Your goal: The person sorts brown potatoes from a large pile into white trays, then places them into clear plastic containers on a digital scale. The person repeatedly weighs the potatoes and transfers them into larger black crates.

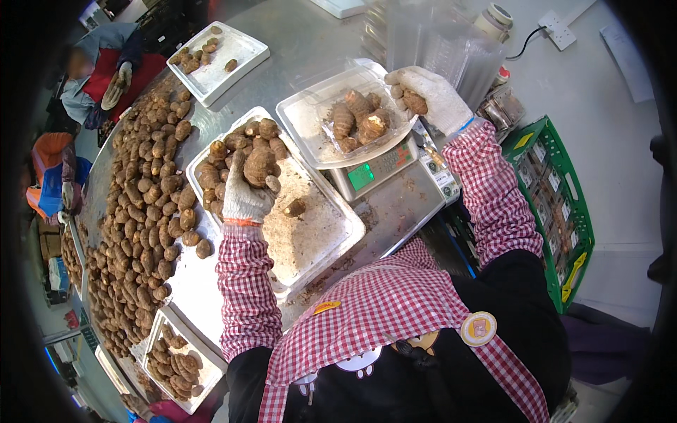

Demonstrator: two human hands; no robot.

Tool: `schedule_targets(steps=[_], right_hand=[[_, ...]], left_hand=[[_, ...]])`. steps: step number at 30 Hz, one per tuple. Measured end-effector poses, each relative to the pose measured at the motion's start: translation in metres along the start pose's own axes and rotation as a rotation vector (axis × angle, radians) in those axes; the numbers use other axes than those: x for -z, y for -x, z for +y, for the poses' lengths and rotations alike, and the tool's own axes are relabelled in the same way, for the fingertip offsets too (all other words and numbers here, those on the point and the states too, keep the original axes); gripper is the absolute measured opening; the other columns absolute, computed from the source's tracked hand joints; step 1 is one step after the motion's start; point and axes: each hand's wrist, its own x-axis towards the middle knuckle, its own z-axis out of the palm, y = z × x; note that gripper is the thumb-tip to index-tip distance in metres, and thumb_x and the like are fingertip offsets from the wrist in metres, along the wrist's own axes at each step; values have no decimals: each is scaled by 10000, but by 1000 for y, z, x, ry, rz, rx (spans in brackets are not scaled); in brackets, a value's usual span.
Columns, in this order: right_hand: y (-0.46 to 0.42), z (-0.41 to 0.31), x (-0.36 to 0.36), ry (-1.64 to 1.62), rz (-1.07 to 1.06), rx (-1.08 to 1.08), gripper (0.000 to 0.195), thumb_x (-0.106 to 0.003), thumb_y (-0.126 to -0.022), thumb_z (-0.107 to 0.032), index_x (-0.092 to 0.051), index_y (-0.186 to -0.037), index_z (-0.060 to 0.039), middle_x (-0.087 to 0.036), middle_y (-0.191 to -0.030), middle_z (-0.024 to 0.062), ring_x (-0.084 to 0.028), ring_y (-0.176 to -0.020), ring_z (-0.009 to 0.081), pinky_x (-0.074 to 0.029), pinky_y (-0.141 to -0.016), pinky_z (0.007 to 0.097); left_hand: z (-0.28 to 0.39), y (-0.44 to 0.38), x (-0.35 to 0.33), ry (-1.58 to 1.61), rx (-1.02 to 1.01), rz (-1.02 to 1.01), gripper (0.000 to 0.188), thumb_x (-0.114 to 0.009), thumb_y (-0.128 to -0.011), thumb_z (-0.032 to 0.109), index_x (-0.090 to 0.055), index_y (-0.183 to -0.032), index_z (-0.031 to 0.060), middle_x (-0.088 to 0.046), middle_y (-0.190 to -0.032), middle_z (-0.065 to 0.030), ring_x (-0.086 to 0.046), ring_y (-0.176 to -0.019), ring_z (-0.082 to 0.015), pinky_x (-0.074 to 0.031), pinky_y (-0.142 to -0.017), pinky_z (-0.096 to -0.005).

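Observation:
My left hand [247, 193], in a white knit glove, is closed around a large brown taro corm [260, 165] over a white plastic tray [338, 244]. More taros [211, 172] fill that tray's far left part, and a small one [295, 208] lies apart near its middle. Gloved too, my right hand [426, 100] holds a smaller taro [414, 102] at the right rim of a clear plastic container [365, 138]. Several taros [342, 120] lie in the container, which rests in a shallow white tray [301, 145] on a digital scale [370, 174] with a lit green display.
Loose taros [143, 222] cover the metal table [296, 37] at left. Two white trays [232, 63] [211, 370] hold more. Stacked clear containers [449, 50] stand beyond the scale. A green crate [584, 211] with packed boxes is at right. Other people work at left.

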Motion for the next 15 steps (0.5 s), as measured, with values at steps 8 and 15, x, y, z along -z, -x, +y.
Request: schedule_targets(steps=[8,15], right_hand=[[-9,5,-6,54,90,-75,400,-591,-1001,-376,-688,-1115,-5,-636,-909,39,-592,-767,121,-506,-696,272],[-37,35,-3,441,144,19,488,-628,-945,-375,-624,-1301,-42,-675,-1085,126,-643,-994,243,-531,-871,365]], left_hand=[[-8,24,19,-27,2,-180,563,-541,-1024,512,-534,-1379,75,-655,-1251,-141,-685,-992,-328,-615,-660,-370],[-25,24,23,19,-14,-160,482,-653,-1007,324,-513,-1411,101,-574,-1393,-137,-594,-1249,-291,-585,-964,-476]])
